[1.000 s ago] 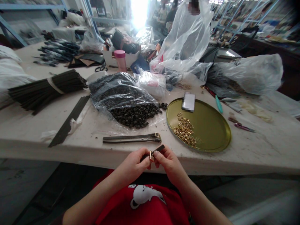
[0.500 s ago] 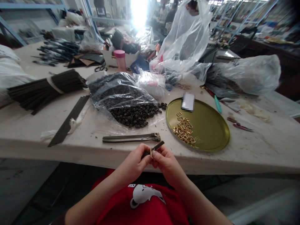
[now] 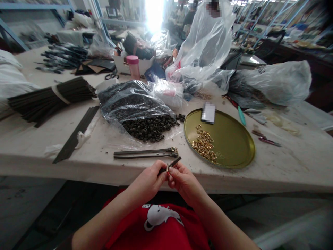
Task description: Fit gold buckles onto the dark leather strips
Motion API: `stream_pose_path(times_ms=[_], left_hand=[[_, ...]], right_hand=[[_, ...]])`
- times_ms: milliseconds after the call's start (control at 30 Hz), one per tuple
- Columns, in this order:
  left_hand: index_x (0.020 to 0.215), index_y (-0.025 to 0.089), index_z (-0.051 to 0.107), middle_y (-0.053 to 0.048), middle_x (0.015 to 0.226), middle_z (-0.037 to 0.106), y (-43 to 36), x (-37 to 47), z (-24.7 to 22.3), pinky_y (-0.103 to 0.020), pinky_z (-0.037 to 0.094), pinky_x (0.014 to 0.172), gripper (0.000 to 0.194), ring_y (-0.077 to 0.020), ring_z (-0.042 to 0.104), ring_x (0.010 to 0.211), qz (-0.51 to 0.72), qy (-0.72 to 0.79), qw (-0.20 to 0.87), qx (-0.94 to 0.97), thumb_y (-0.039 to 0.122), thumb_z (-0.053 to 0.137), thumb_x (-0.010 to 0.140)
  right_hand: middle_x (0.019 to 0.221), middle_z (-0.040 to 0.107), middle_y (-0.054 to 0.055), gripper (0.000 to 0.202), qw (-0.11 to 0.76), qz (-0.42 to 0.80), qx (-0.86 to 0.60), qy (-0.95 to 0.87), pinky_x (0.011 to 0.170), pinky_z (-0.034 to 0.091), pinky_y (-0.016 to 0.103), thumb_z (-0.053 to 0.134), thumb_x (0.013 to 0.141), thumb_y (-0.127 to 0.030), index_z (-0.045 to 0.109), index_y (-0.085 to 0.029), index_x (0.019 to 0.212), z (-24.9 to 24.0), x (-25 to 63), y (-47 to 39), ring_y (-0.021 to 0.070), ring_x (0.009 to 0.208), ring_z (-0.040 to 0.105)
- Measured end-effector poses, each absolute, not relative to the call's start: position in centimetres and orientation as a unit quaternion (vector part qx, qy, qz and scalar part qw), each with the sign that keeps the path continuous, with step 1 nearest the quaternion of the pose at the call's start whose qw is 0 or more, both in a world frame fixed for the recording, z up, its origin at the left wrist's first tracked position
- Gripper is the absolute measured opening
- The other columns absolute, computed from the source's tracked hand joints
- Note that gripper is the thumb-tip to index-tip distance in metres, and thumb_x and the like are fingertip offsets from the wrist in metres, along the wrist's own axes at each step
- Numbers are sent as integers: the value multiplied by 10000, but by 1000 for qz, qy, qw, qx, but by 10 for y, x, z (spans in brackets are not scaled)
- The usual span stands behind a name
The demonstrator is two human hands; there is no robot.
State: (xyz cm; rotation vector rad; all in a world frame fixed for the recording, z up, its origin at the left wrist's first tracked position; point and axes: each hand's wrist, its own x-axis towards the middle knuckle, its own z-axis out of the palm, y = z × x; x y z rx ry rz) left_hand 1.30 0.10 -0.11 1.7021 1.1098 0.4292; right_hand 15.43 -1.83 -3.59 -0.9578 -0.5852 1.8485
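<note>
Both hands meet just over the table's front edge, around a dark strap (image 3: 176, 161) and a gold buckle (image 3: 168, 168). My left hand (image 3: 155, 175) is closed on the strap's left part. Fingers of my right hand (image 3: 183, 177) pinch at the buckle, and the strap's end sticks up above them to the right. Much of the strap is hidden by the fingers. Just beyond lie finished-looking straps with a buckle (image 3: 145, 153), side by side. To the right, a round gold-coloured tray (image 3: 234, 139) holds a heap of gold buckles (image 3: 205, 146).
A clear plastic bag (image 3: 135, 100) spills small dark loops (image 3: 151, 128) across the table's middle. At left lie a tied bundle of dark strips (image 3: 52, 97) and some loose strips (image 3: 76, 135). A turquoise-handled tool (image 3: 241, 115) and small snips (image 3: 267, 140) are right of the tray.
Both hands stay in place with small finger movements. The strap's free end has shifted slightly left, and the buckle has turned a little between the fingers.
</note>
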Motion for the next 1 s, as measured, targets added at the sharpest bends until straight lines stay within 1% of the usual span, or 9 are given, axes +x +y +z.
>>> stream_pose_path(times_ms=[100, 267, 333, 400, 533, 667, 833, 900, 1000], left_hand=[[845, 169, 504, -6, 796, 600, 3, 12, 0, -253, 391, 686, 82, -152, 535, 749, 186, 462, 508, 703, 213, 435, 842], [777, 164, 503, 33, 668, 536, 5, 12, -3, -210, 357, 576, 93, -117, 475, 621, 205, 475, 525, 676, 235, 462, 822], [744, 165, 492, 41, 633, 510, 6, 12, -3, -206, 344, 555, 124, -109, 452, 591, 206, 474, 543, 661, 256, 464, 823], [719, 166, 478, 45, 611, 496, 6, 10, -3, -207, 337, 548, 156, -106, 439, 574, 204, 470, 565, 647, 283, 469, 822], [681, 169, 456, 47, 574, 479, 5, 7, -2, -208, 325, 531, 224, -103, 417, 545, 200, 468, 580, 636, 338, 456, 829], [667, 171, 442, 51, 550, 447, 3, 4, -4, -198, 300, 494, 260, -98, 384, 522, 200, 473, 577, 635, 375, 437, 830], [659, 175, 418, 59, 532, 398, 2, 3, -2, -193, 273, 456, 244, -92, 347, 496, 180, 474, 600, 619, 368, 425, 808], [657, 175, 418, 60, 540, 383, 1, 3, -2, -196, 271, 455, 231, -95, 344, 503, 178, 480, 592, 622, 360, 424, 795], [641, 176, 422, 54, 569, 384, -1, 4, -5, -202, 277, 476, 206, -103, 357, 535, 181, 498, 557, 640, 330, 427, 779]], right_hand=[[606, 512, -46, 159, 503, 655, -444, -348, 487, 354, 184, 577, 773, -324, 513, -179, 784, -39, 154, -20, 64, 508, 443], [662, 521, -28, 61, 517, 361, -549, -548, 553, 386, 222, 559, 781, -218, 505, -193, 765, -43, 154, -25, 101, 591, 474], [676, 510, -23, 70, 517, 265, -540, -609, 558, 392, 230, 561, 772, -171, 497, -200, 773, -43, 156, -26, 108, 603, 476], [703, 516, -9, 80, 515, 219, -506, -656, 579, 407, 241, 543, 779, -138, 498, -204, 789, -41, 158, -28, 119, 638, 497], [794, 554, 30, 126, 498, 245, -441, -705, 635, 432, 271, 501, 801, -146, 529, -204, 909, -33, 164, -32, 144, 725, 528], [788, 566, 38, 207, 500, 381, -403, -665, 658, 438, 281, 380, 874, -235, 571, -200, 945, -25, 170, -32, 146, 738, 539], [749, 558, 10, 172, 445, 509, -400, -619, 596, 429, 236, 467, 849, -305, 569, -202, 941, -21, 174, -23, 116, 660, 529], [745, 560, 8, 157, 423, 502, -395, -642, 595, 423, 232, 488, 835, -305, 561, -200, 924, -20, 175, -20, 117, 663, 524], [742, 565, 8, 90, 386, 428, -399, -714, 603, 400, 230, 499, 821, -256, 553, -195, 859, -19, 176, -19, 116, 662, 503]])
